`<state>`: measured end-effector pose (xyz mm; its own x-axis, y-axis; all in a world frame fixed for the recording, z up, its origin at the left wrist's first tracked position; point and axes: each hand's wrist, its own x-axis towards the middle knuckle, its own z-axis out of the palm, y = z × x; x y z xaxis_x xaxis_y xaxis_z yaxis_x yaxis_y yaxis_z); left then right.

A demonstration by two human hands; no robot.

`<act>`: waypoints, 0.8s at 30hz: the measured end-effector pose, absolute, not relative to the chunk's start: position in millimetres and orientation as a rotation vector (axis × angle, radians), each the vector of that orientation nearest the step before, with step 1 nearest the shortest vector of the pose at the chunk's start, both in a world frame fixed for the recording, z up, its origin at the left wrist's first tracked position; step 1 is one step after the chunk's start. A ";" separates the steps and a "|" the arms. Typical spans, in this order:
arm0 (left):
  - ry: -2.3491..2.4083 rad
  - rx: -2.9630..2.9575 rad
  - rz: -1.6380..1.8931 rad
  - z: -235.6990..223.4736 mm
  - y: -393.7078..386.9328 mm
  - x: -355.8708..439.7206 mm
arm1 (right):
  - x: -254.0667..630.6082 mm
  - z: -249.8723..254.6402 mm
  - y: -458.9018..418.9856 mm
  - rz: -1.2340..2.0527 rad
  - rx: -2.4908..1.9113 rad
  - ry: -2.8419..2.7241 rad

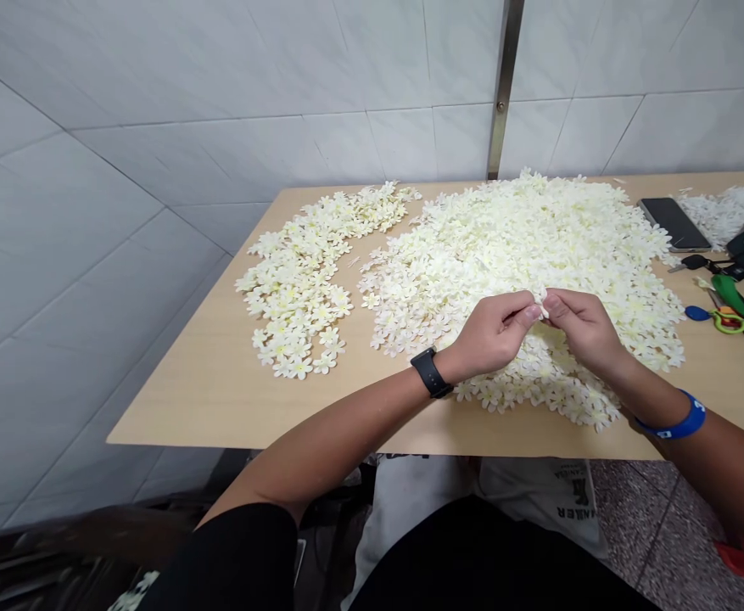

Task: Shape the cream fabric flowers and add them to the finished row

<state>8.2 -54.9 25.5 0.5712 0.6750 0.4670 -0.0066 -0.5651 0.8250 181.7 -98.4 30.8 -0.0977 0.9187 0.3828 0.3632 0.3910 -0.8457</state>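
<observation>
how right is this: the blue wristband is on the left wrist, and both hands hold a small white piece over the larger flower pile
Not quite: the head view shows the blue wristband on the right wrist. The rest stands: the left hand and right hand hold a small white piece over the larger flower pile.

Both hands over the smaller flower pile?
No, the left hand and right hand come together above the larger flower pile.
</observation>
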 end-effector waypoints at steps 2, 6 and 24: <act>0.561 1.947 1.048 24.7 -56.0 9.8 | 182.5 32.0 -99.2 0.736 -1.142 -1.670; 0.517 1.907 1.049 25.6 -57.3 11.5 | 183.4 33.5 -100.4 0.716 -1.145 -1.679; 0.536 2.000 0.891 30.8 -37.5 3.7 | 189.9 31.3 -92.8 0.445 -1.120 -1.938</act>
<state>3.7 -37.5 30.8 0.6529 0.6508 0.3876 0.0380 -0.5392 0.8413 189.9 -92.8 31.3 -0.2550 0.8364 0.4852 0.5413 0.5393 -0.6451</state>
